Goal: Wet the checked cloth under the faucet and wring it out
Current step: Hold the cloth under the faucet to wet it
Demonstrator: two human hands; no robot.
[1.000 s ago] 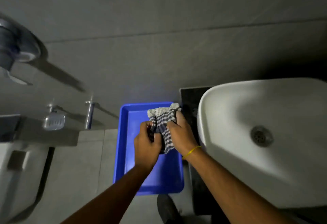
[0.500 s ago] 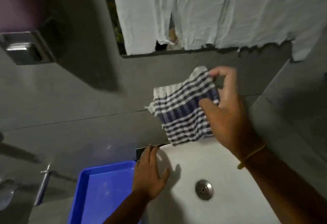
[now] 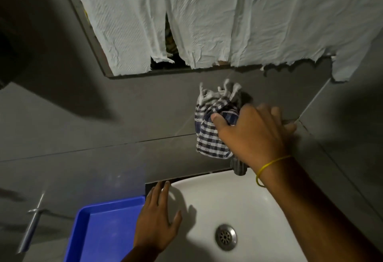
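Head view: right hand (image 3: 251, 135) raised above the basin (image 3: 259, 203), forearm reaching up from lower right, fingers and thumb clenched around the bunched checked cloth (image 3: 213, 129) just above the faucet (image 3: 238, 166), against the grey wall. Left hand (image 3: 157, 224) lies flat on the basin's left rim, fingers spread, beside the blue tray (image 3: 103, 234).

Right hand (image 3: 251, 135) raised, fingers clenched; left hand (image 3: 157, 222) flat, fingers spread.
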